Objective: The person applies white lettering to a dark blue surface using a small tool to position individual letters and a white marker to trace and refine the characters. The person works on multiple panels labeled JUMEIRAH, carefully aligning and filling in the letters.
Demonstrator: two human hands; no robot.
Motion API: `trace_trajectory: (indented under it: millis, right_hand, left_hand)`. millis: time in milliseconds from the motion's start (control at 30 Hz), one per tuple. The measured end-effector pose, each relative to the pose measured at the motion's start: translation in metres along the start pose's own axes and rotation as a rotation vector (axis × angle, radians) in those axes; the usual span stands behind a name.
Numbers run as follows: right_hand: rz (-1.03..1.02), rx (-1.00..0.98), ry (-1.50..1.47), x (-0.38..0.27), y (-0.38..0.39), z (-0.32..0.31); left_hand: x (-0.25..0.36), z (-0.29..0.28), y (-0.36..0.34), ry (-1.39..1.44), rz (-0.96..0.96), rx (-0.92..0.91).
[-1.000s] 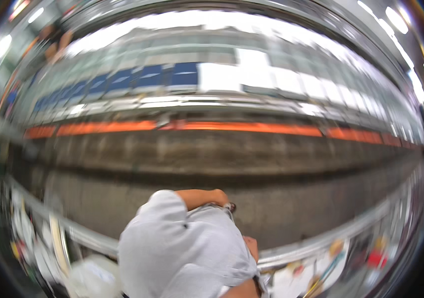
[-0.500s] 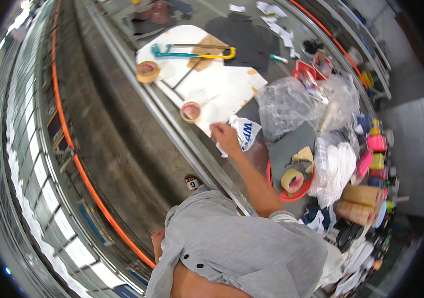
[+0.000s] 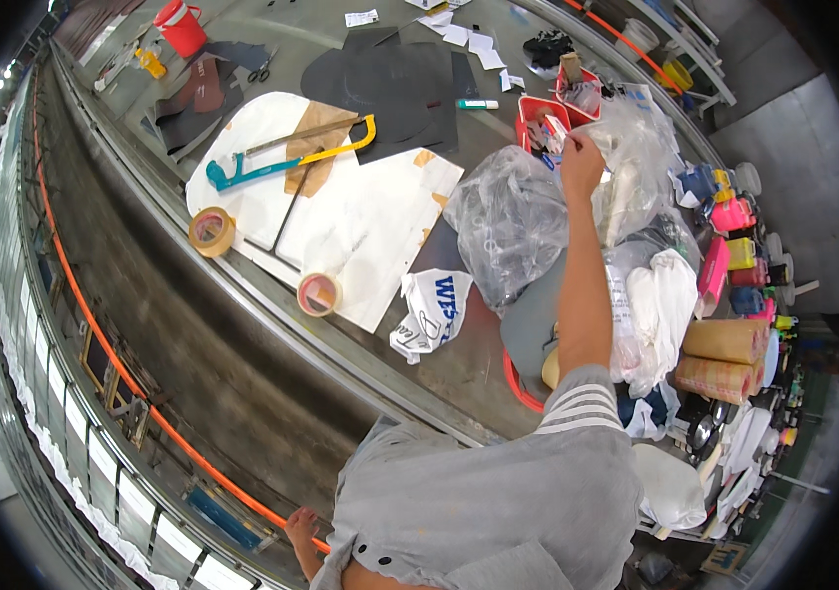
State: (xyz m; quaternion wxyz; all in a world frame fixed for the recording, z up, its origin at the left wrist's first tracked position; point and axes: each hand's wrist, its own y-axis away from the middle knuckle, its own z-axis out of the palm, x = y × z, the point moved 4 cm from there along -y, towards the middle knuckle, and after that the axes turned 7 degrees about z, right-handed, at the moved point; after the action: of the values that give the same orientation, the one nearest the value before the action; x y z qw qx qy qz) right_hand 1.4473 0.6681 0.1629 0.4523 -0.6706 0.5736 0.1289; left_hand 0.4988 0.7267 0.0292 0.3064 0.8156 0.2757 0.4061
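My right hand (image 3: 582, 165) is stretched out over the table, at the edge of a red container (image 3: 530, 108) holding small loose items. Its fingers are bent and drawn together; whatever is between them, if anything, is hidden. Beside it a second red container (image 3: 592, 100) stands against the first. Crumpled clear plastic bags lie on both sides of my forearm, one clear bag (image 3: 508, 221) on the left. Low at my side hangs my left hand (image 3: 301, 526), holding nothing, its fingers loosely apart near an orange rail (image 3: 159, 418).
A white sheet (image 3: 360, 216) bears a teal and yellow hacksaw (image 3: 292, 157). Tape rolls, one a brown tape roll (image 3: 212, 232), sit along the table edge. A printed white cloth (image 3: 431, 313) lies nearer me. Paint pots and paper rolls (image 3: 724, 339) crowd the right.
My right hand has left the white cloth by the table edge and moved right and away to the red container. The view has shifted, showing more of the far table.
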Motion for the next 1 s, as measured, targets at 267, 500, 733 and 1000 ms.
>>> trace_trajectory:
  millis: [267,500,733,1000]
  right_hand:
    - [-0.381,-0.375,0.704,0.029,-0.025,0.126]
    - [-0.767,-0.478,0.507,0.018,-0.047,0.227]
    - [-0.689,-0.669,-0.170,-0.194,0.147,0.210]
    - [-0.462,-1.887,-0.146,-0.195,0.546,0.050]
  left_hand:
    - [0.046,-0.019,0.010,-0.161,0.105,0.094]
    - [0.060,-0.057,0.000,-0.522,0.501,0.158]
    - [-0.147,0.007,0.108,0.078,-0.032,0.538]
    - [-0.256,0.218,0.164,0.296,-0.422,0.249]
